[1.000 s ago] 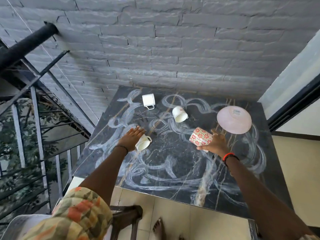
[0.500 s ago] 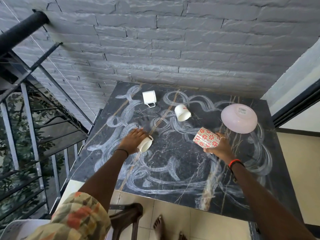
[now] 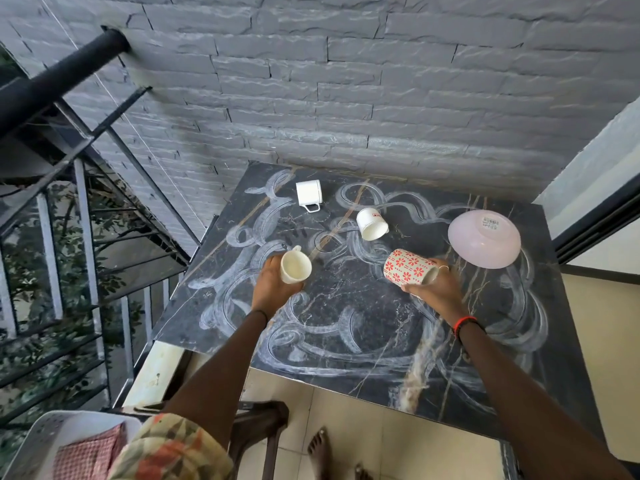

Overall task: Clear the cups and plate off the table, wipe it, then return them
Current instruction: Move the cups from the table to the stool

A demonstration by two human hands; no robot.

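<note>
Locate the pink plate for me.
Head view: the pink plate lies upside down at the table's far right, just beyond the right hand holding the flowered cup.

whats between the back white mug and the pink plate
A white cup lying on its side, between mug and plate, shown in the head view.

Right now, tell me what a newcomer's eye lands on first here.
The dark table, smeared all over with white swirls, stands out first. Above it, the left hand holds a cream cup and the right hand grips a red-flowered cup. A pink plate lies upside down at the table's far right.
</note>
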